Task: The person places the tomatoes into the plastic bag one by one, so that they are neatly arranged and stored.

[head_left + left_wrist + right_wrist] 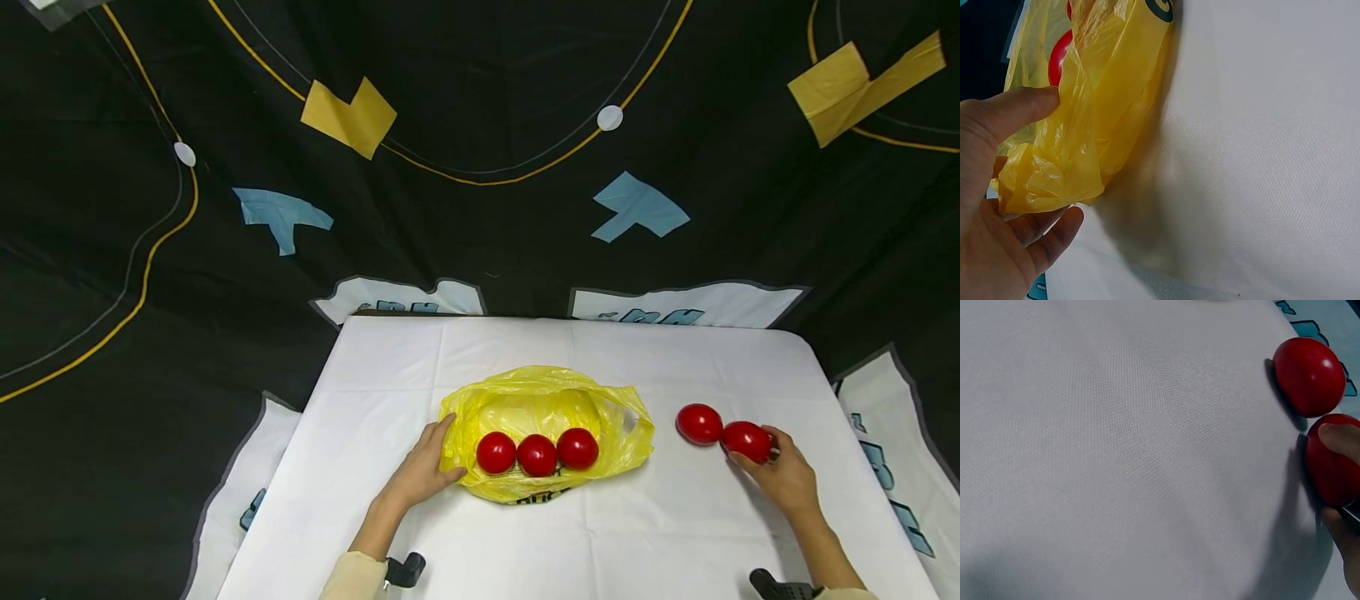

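Note:
A yellow plastic bag (547, 400) lies spread on the table, and three glossy red, round fruits (537, 456) sit in a row at its opening. My left hand (420, 471) holds the bag's left edge; in the left wrist view the thumb presses on the film (1079, 144) with fingers behind it. On the right, my right hand (787, 479) grips a glossy red, round fruit (744, 440) at the table surface. Another red fruit (699, 424) sits just left of it, almost touching. The right wrist view shows the gripped fruit (1332, 465) only partly, cut by the frame edge.
A white cloth covers the table (637, 533). Behind it hangs a dark cloth (487, 242) with yellow and blue patches, and white printed pieces (690, 304) show along the table's edges. Dark wrist devices (406, 570) are worn on both arms.

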Demonstrator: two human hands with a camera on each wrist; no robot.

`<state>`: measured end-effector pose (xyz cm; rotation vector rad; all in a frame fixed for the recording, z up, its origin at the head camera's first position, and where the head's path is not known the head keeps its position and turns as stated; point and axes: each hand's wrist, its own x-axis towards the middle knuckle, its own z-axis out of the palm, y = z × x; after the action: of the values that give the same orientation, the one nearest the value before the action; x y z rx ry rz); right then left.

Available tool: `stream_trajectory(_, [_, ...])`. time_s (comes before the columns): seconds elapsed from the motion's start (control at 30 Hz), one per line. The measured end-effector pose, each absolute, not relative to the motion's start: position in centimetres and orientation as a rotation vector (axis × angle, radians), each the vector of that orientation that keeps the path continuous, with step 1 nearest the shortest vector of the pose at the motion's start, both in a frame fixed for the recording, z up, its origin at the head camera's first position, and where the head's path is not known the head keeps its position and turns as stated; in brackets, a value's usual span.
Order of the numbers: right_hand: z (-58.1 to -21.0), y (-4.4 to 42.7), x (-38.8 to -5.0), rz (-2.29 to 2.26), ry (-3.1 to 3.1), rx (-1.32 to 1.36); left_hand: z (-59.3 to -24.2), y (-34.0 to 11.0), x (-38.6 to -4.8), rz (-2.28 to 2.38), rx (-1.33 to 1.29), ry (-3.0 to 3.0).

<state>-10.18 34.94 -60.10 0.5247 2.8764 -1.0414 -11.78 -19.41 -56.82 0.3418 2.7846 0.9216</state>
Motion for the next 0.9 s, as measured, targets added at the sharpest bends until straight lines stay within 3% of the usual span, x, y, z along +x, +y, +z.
stream_trajectory(0.9, [-59.2,34.7,-8.8,-1.15,2.795,0.611,-57.2,-19.3,-11.9,0.923,0.34,2.784])
